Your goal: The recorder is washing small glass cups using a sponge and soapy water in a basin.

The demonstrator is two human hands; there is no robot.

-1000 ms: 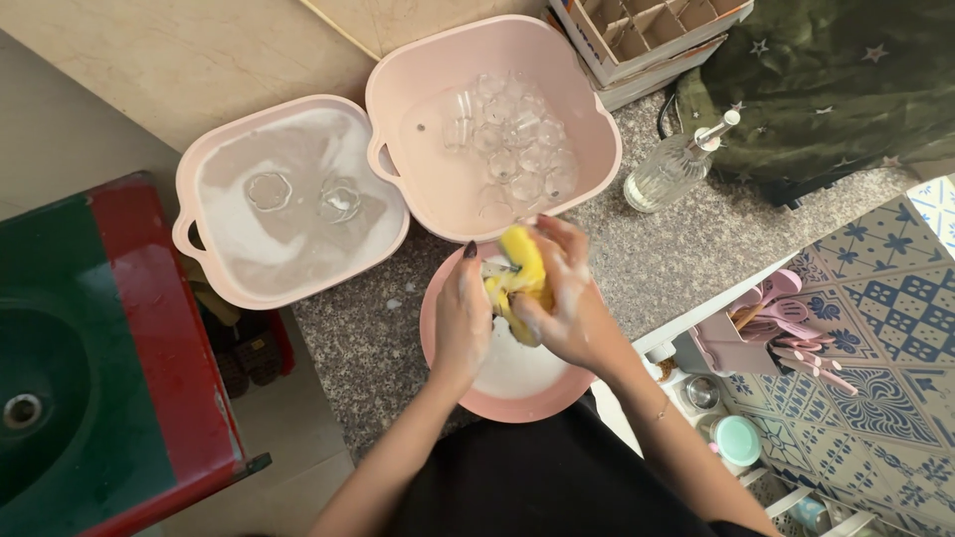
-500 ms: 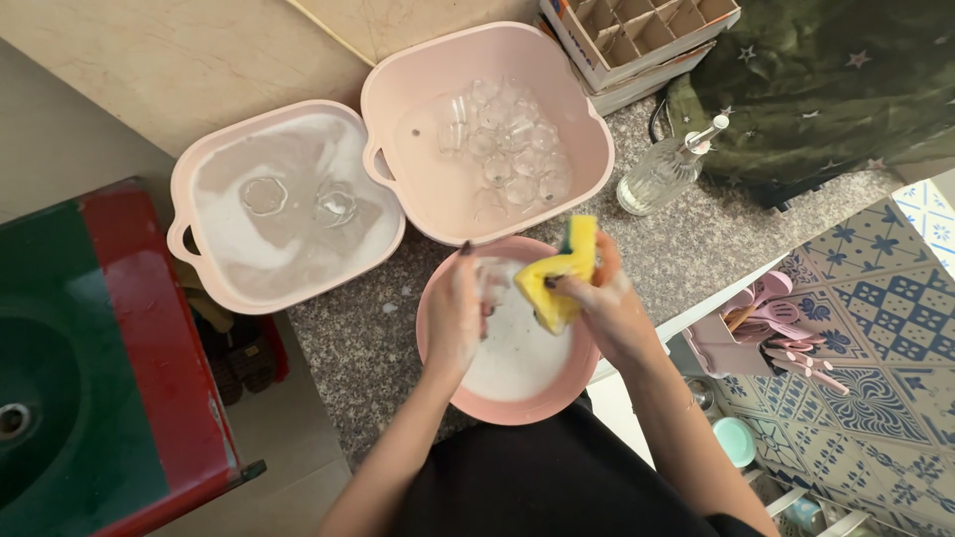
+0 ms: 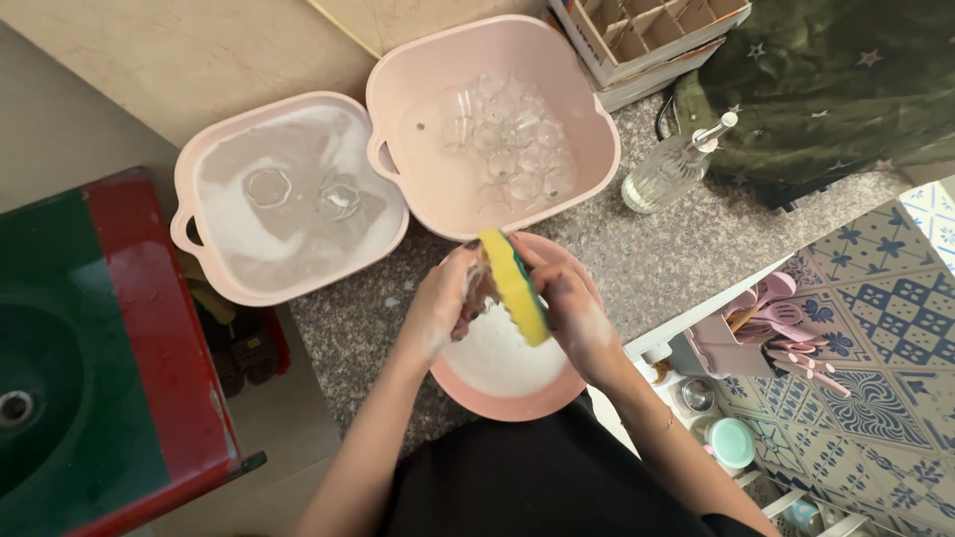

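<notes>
Head view, hands: I see my left hand [image 3: 443,308] curled around a small clear glass [image 3: 481,290], fingers wrapped on it; my right hand [image 3: 569,316] pinches a yellow sponge with a green scouring face [image 3: 515,286], pressed against the glass.
Where the glass is: held above the round pink basin [image 3: 517,398], between both hands, just in front of the larger tubs.
Round pink basin: sits on the speckled grey stone worktop [image 3: 652,259] at its near edge; white soapy water inside.
Left square pink tub [image 3: 204,179]: holds cloudy, foamy water with two clear glasses [image 3: 267,186] sunk in it.
Right square pink tub [image 3: 587,119]: holds a cluster of clear glasses [image 3: 512,144] lying together; I cannot tell whether there is water in it.
Beside the tubs: a clear glass bottle with a spout [image 3: 676,167] lies near the right tub; a cardboard box with dividers [image 3: 647,30] stands at the far edge.
Hard to make out: the held glass is mostly hidden by fingers and sponge, so I cannot tell its shape. The cardboard box is cut off by the top edge. The green and red sink stand [image 3: 119,358] runs out of view on the left.
</notes>
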